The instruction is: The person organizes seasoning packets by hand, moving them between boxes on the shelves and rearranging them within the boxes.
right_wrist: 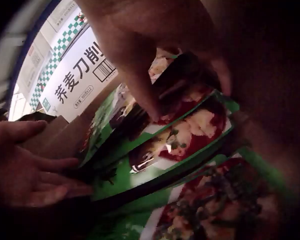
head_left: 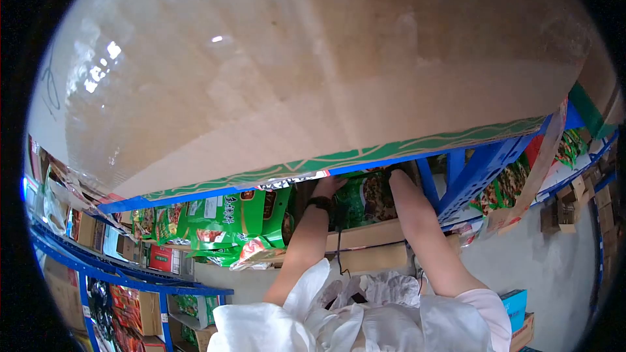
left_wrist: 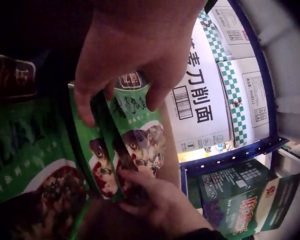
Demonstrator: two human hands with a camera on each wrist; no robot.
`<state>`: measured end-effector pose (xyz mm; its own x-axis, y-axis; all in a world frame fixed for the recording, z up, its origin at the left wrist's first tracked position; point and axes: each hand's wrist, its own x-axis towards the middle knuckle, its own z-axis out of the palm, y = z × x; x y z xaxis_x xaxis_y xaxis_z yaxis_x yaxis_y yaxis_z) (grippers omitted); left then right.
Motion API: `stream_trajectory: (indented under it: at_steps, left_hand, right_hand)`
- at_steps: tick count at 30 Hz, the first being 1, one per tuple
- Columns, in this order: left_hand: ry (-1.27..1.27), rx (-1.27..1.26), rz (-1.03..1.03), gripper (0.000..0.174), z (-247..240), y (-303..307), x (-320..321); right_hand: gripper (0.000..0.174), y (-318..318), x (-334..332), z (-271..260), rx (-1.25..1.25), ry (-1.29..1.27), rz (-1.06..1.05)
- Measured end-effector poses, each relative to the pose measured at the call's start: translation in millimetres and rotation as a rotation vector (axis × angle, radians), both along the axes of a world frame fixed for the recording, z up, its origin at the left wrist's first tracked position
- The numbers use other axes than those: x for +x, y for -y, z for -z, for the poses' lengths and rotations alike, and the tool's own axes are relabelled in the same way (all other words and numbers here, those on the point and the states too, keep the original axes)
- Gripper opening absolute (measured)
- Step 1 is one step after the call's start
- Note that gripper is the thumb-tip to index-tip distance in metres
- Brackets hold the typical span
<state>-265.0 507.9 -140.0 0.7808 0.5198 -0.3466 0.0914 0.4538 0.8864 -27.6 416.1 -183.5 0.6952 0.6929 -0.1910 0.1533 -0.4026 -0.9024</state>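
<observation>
Glossy green food packets (head_left: 366, 197) stand packed in a cardboard box under the big carton, with pictures of a dish on their fronts. My left hand (left_wrist: 140, 45) reaches down over the tops of the packets (left_wrist: 97, 165), fingers spread and fingertips at their edges. In the right wrist view the left hand (right_wrist: 37, 167) shows loosely straight fingers beside the stack. My right hand (right_wrist: 160, 35) grips a packet (right_wrist: 185, 135) near its end, thumb on one side and fingers on the other. In the head view the right hand is mostly hidden under the shelf edge.
A large carton (head_left: 326, 58) on the blue shelf overhangs both arms. More green packets (head_left: 228, 218) lie to the left. A blue upright (head_left: 482, 173) stands right of the right arm. White printed cartons (left_wrist: 200, 95) and a dark green box (left_wrist: 235, 197) sit behind.
</observation>
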Motion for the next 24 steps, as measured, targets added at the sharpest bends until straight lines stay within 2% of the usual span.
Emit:
stream_trajectory:
  at_steps: [1,2,3,4,6,8,11,14,15,20,24]
  left_hand:
    - [-0.002,0.086,0.049,0.054,8.0,-0.9,2.6]
    - [0.006,0.317,0.106,0.054,15.1,-3.0,5.2]
    - [0.011,0.550,0.137,0.054,22.0,-4.9,7.6]
    - [0.028,0.932,0.173,0.055,27.8,-8.7,10.6]
    - [-0.053,1.144,0.279,0.061,41.1,-19.5,13.4]
    - [0.004,0.786,0.266,0.064,106.3,-54.4,35.9]
    - [-0.003,0.761,0.186,0.062,107.2,-44.4,43.2]
    - [-0.019,0.795,0.137,0.059,99.7,-42.4,46.2]
    - [-0.033,0.812,0.130,0.058,95.4,-46.9,46.9]
    - [-0.077,0.865,0.111,0.054,95.3,-68.4,54.0]
    - [-0.083,0.955,0.109,0.051,125.0,-77.8,52.9]
  right_hand:
    - [0.042,0.0,-2.4,3.4,0.004,-0.003,0.003]
    - [0.041,1.5,-3.3,6.1,0.005,-0.004,0.004]
    - [0.041,3.0,-3.8,8.4,0.011,-0.002,-0.001]
    - [0.040,5.4,-2.5,12.1,0.014,0.003,-0.006]
    - [0.039,9.0,-1.7,24.0,0.028,0.026,-0.038]
    - [0.038,12.9,0.4,33.2,0.044,0.053,-0.073]
    - [0.036,12.6,-4.2,57.7,0.065,0.171,-0.143]
    - [0.034,7.6,2.7,86.8,0.070,0.469,-0.263]
    - [0.034,4.0,1.1,92.8,0.060,0.496,-0.269]
    - [0.031,17.0,-17.3,43.7,0.262,-0.370,0.152]
    - [0.028,21.7,-27.9,23.4,0.464,-0.754,0.265]
